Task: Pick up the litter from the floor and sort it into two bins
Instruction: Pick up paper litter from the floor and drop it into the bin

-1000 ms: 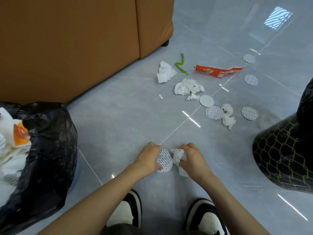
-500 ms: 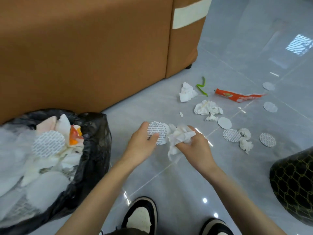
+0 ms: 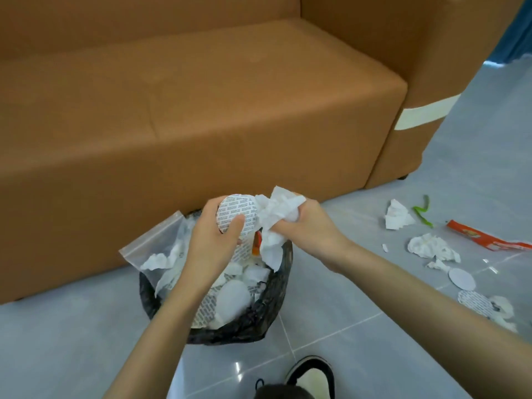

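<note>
Both hands are now hovering over the black-lined bin (image 3: 270,309); left hand (image 3: 213,240) is pinching the printed white disc (image 3: 236,214), right hand (image 3: 305,226) is gripping crumpled tissue (image 3: 276,217).

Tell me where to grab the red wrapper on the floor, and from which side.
Pinch the red wrapper across its narrow width, mid-length, coming down from above. It lies flat on the floor as a long thin strip, so a side approach would likely just slide it. Its left end lies close to the green strip, so avoid that end.
</note>
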Available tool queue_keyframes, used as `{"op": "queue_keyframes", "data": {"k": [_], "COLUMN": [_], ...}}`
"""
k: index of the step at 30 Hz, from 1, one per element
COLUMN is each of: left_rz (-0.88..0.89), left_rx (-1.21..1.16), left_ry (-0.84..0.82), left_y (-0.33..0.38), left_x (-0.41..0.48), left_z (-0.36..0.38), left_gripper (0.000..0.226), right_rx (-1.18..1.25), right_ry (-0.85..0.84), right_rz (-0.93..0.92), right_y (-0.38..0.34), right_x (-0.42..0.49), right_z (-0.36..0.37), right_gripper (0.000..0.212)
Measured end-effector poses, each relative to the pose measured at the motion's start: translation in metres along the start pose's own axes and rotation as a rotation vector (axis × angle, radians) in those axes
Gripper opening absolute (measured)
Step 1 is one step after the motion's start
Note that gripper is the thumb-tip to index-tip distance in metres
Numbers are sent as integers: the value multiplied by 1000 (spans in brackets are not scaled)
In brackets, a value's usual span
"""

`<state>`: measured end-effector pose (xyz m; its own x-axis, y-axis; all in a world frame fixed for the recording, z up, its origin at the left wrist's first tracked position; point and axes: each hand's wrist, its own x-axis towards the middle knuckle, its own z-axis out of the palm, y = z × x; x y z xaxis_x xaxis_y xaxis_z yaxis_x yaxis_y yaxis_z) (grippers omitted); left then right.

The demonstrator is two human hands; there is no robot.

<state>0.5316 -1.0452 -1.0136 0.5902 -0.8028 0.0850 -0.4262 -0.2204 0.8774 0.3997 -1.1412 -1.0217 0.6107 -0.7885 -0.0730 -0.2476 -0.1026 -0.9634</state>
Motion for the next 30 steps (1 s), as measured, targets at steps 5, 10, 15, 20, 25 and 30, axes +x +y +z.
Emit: {"op": "queue_keyframes", "data": {"k": [5, 10, 15, 20, 25, 30], "left_rz": [-77, -97, 5, 77, 205, 346], "left_rx": [138, 450, 469, 435, 440, 462], "left_ry": [23, -88, -20, -54, -122, -227], "left_y": [-36, -63, -60, -44, -10, 34], "left_x": [-14, -37, -46, -48, -37, -14], "left_z": [-52, -79, -89, -75, -47, -6], "left_gripper": [43, 54, 50, 47, 45, 45], "right_rx": [-60, -297, -412, -392, -339, -280], "right_ry": [-225, -397, -321, -177, -33, 76], "right_rz": [80, 165, 40, 87, 184, 264], "right_y": [-20, -15, -19, -23, -12, 15], "right_x": [14, 7, 1, -13, -26, -37], "right_z": [49, 70, 58, 29, -9, -54], "right_gripper": [16, 59, 57, 57, 49, 41]}}
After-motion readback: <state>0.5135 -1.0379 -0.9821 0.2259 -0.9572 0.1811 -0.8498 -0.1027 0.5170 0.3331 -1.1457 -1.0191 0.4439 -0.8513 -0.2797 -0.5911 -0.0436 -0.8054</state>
